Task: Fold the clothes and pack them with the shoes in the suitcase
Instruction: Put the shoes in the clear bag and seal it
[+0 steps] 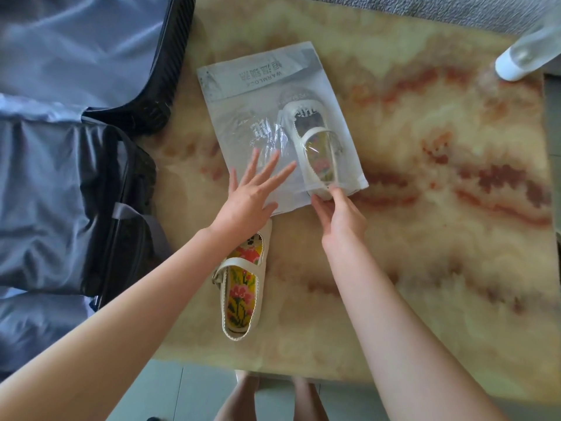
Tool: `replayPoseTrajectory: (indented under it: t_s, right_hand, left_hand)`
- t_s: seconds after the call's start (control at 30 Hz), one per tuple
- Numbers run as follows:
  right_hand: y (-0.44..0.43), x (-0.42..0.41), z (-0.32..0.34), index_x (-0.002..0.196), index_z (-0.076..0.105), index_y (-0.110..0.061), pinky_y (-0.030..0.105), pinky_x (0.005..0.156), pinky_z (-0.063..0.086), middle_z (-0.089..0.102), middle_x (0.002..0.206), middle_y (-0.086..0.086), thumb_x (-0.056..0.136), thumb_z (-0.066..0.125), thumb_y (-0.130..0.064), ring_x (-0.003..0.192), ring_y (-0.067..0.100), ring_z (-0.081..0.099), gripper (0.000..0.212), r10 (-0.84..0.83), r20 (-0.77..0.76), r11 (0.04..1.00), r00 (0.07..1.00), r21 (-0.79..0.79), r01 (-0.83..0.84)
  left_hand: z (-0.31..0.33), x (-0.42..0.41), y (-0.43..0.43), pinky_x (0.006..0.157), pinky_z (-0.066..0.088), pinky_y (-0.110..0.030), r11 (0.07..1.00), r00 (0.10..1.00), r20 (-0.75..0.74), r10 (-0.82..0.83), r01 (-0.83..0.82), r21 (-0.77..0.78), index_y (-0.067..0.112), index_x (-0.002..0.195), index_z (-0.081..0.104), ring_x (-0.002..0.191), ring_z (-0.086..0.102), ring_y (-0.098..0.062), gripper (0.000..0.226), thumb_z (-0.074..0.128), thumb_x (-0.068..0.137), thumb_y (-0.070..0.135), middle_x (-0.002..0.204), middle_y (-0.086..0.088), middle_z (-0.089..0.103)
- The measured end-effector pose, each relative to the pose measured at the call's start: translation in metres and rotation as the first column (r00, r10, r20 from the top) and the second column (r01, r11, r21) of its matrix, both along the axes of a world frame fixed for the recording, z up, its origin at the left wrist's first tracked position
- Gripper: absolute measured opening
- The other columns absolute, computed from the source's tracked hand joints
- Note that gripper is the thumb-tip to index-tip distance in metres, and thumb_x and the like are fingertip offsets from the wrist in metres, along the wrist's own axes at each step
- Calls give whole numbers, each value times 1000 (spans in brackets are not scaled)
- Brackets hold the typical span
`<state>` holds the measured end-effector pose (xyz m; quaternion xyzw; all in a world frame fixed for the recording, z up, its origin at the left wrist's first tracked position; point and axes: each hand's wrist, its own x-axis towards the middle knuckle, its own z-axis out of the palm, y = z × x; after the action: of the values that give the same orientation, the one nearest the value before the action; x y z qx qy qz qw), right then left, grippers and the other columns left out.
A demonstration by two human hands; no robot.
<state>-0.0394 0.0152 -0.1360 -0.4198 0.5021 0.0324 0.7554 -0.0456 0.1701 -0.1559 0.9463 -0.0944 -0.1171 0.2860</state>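
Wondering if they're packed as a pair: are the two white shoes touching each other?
Apart. The head view shows the bagged shoe inside the plastic bag and the loose shoe on the table nearer the person, bare tabletop between them.

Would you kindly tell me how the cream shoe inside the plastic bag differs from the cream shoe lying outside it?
The cream strapped shoe in the bag is covered by the translucent plastic bag. The cream strapped shoe outside lies bare on the marble table, nearer the person. The right hand pinches at the bagged shoe's heel end, while neither it nor the left hand grips the outer shoe. Both have floral insoles.
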Motion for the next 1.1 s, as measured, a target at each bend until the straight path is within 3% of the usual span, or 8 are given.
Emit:
replayPoseTrajectory:
  t_s: [0.13, 0.27, 0.4, 0.6, 0.73, 0.87, 1.03, 1.1]
  right_hand:
    - [-3, 2, 7, 82, 67, 2, 35, 84, 58, 67, 85, 11, 83, 69, -2, 58, 15, 69, 4, 11, -9, 1000, 1000, 11, -11]
    - [5, 5, 11, 79, 69, -1, 32, 82, 58, 68, 79, 4, 82, 70, -3, 56, 13, 69, 4, 14, 4, 1000, 1000, -6, -14]
    - [15, 12, 8, 84, 71, 1, 29, 81, 58, 69, 73, -2, 83, 67, -3, 61, 12, 70, 6, 12, 42, 998, 999, -56, -10]
    - [13, 18, -5, 86, 69, -3, 32, 82, 58, 63, 76, 4, 85, 69, -5, 74, 15, 66, 2, -24, 146, 1000, 989, -7, 26]
    - [4, 6, -19, 128, 52, 2, 38, 83, 58, 63, 113, 18, 85, 58, 15, 103, 29, 65, 45, -52, 214, 993, 975, 116, 28]
    - [-3, 4, -22, 131, 50, -1, 34, 80, 58, 60, 120, 20, 84, 41, 25, 101, 27, 65, 54, -50, 244, 983, 968, 184, 4]
    - [-6, 7, -24, 136, 46, -2, 35, 91, 54, 56, 122, 19, 80, 21, 23, 113, 28, 58, 66, -157, 224, 947, 962, 311, 82]
    - [-4, 5, -24, 139, 42, -3, 37, 92, 53, 52, 128, 17, 82, 19, 20, 114, 29, 58, 66, -169, 244, 933, 955, 353, 75]
  left_hand:
    - [-5, -17, -1, 116, 9, -57, 953, 937, -187, 295, -303, -13, 41, 150, -2, 144, -21, -30, 95, 63, 87, 13, 158, -5, -18]
    - [-2, -23, -4, 89, 25, -7, 860, 850, -310, 427, -487, -152, 33, 151, 9, 142, 22, -23, 83, 61, 90, 12, 160, -10, -5]
    - [2, -21, -1, 76, 31, -5, 861, 868, -254, 427, -476, -177, 36, 150, 17, 138, 30, -22, 81, 56, 89, 0, 160, -6, -6]
    - [0, -16, 8, 92, 21, -4, 876, 898, -167, 407, -436, -207, 32, 148, 28, 147, 10, -20, 79, 60, 86, -5, 160, -3, -4]
    - [-1, -17, 10, 102, 20, -7, 863, 894, -125, 430, -448, -233, 28, 145, 37, 146, 9, -16, 75, 59, 84, -9, 160, -2, 0]
    - [-2, -19, 13, 112, 24, -25, 836, 874, -152, 462, -486, -253, 26, 143, 40, 146, 9, -17, 69, 60, 86, -7, 160, -1, 3]
    - [-4, -19, 14, 87, 19, 13, 841, 882, -149, 447, -471, -268, 24, 142, 41, 146, 11, -20, 68, 60, 85, -8, 160, -4, 5]
    - [-5, -19, 14, 79, 19, 15, 838, 883, -153, 444, -469, -278, 22, 142, 43, 146, 11, -21, 67, 60, 85, -10, 160, -5, 4]
